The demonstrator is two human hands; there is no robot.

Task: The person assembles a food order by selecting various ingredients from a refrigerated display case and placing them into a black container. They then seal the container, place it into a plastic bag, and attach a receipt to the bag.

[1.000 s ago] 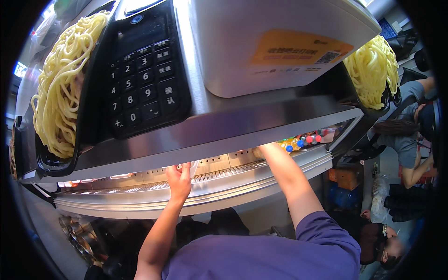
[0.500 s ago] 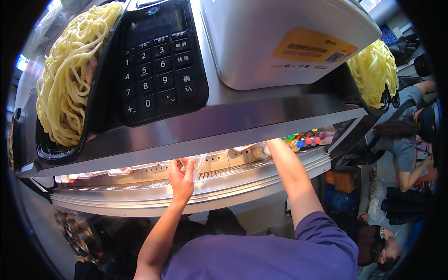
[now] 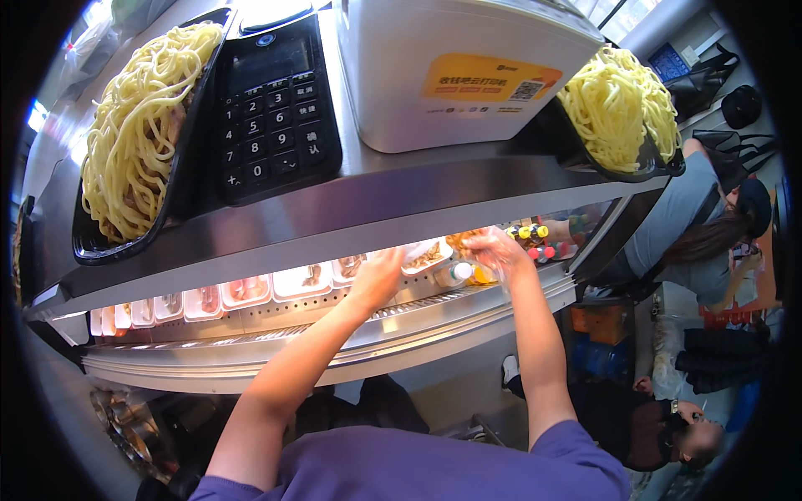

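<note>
Head view: both arms reach up from lower edge into a lit display case under a steel counter. L hand (image 3: 378, 277) at the near end of a white food tray (image 3: 424, 254), fingers curled on its rim; R hand (image 3: 494, 248) at the tray's other end, fingers bunched, w/ thin clear film around them, exact pinch can't be told. Tray sits tilted, lifted just above the row of white trays (image 3: 251, 290) on the shelf, left of small bottles w/ coloured caps (image 3: 535, 238). On counter top: keypad terminal (image 3: 276, 100) between a black tray of noodles (image 3: 138, 134) and a white box (image 3: 455, 67); 2nd noodle tray (image 3: 622, 108) far right. Other people (image 3: 702, 234) stand at right.
</note>
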